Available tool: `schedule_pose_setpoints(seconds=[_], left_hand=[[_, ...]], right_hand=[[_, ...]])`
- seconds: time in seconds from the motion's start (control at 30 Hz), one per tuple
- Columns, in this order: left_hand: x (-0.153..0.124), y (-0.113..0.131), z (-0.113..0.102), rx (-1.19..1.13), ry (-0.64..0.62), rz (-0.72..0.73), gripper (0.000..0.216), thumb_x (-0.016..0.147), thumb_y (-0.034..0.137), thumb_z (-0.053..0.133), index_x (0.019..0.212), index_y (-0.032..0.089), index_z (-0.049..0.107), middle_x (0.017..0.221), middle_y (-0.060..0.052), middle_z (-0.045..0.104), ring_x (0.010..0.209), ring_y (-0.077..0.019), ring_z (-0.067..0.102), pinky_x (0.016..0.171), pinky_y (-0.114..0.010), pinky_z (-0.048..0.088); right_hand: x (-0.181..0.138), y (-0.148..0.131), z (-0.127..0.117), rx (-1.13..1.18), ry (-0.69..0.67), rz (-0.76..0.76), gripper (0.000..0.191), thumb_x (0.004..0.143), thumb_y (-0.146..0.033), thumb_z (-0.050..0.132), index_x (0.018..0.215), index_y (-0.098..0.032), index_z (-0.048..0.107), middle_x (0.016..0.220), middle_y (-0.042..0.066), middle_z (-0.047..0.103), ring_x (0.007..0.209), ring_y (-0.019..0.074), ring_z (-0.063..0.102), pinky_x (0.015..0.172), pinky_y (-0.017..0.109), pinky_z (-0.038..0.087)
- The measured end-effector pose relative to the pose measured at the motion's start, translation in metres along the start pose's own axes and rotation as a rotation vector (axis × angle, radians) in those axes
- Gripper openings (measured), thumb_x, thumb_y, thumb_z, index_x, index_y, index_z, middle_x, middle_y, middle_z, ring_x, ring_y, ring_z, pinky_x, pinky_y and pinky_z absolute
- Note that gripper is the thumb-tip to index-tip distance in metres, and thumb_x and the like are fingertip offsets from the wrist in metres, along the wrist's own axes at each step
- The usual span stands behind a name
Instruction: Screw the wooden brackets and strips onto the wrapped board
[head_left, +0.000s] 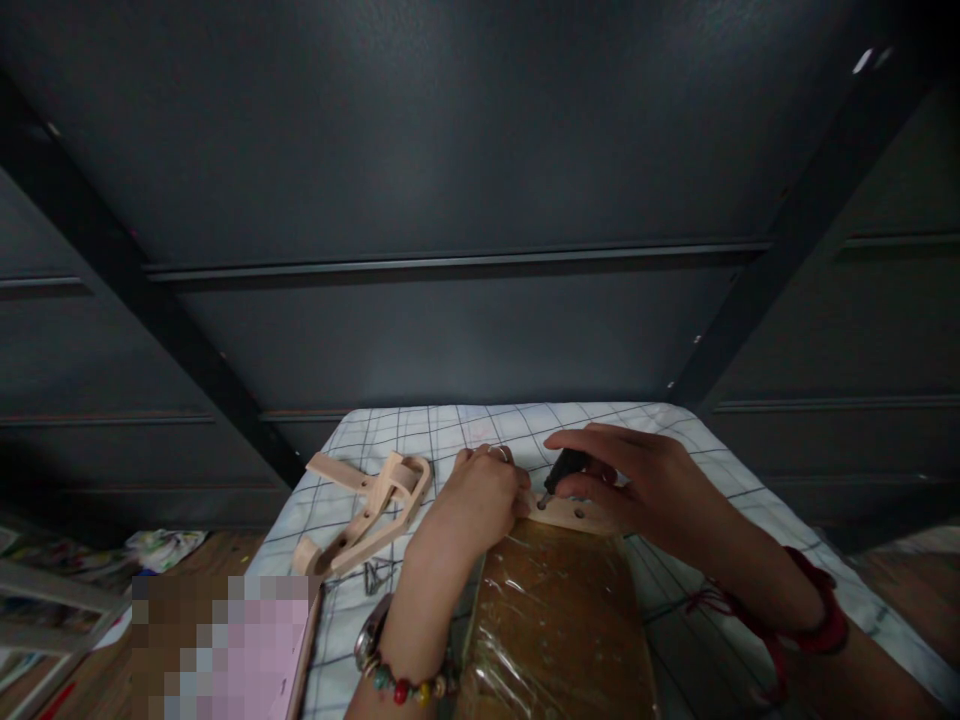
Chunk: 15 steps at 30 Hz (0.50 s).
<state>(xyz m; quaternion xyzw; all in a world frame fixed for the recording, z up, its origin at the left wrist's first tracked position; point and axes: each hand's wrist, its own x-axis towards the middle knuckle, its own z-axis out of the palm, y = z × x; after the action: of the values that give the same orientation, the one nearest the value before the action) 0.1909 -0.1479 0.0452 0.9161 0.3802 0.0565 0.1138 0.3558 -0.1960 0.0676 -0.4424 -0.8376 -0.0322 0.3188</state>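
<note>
My right hand [630, 480] grips a short black-handled screwdriver [568, 466] between thumb and fingers. Its tip meets a hole in a pale wooden strip [574, 513], which has a second hole further right. My left hand [480, 495] is closed over the left end of this strip; its fingertips are partly hidden. Under the strip's near edge lies a brown board wrapped in clear plastic [559, 620]. Left of my left hand rest several pale wooden pieces [375, 510], some curved and drilled with holes. A few small metal screws [373, 577] lie just below them.
A white checked cloth [442, 425] covers the table. Dark grey panels [480, 330] rise directly behind it. A pink flat thing [262, 650], partly pixelated, is at the lower left. Beyond it, a pale frame [60, 600] and crumpled fabric [165, 550] stand over the wooden floor.
</note>
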Motion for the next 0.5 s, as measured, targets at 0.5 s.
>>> schedule_pose_setpoints(seconds=[0.5], left_hand=[[0.0001, -0.0014, 0.0014, -0.002, -0.01, 0.0, 0.023, 0.072, 0.015, 0.047, 0.084, 0.018, 0.067, 0.085, -0.009, 0.06, 0.089, -0.025, 0.052, 0.078, -0.04, 0.036]], right_hand=[[-0.0009, -0.0019, -0.0051, 0.081, -0.007, -0.025, 0.016, 0.081, -0.013, 0.047, 0.095, -0.019, 0.052, 0.08, 0.001, 0.062, 0.061, 0.0082, 0.056, 0.056, 0.018, 0.045]])
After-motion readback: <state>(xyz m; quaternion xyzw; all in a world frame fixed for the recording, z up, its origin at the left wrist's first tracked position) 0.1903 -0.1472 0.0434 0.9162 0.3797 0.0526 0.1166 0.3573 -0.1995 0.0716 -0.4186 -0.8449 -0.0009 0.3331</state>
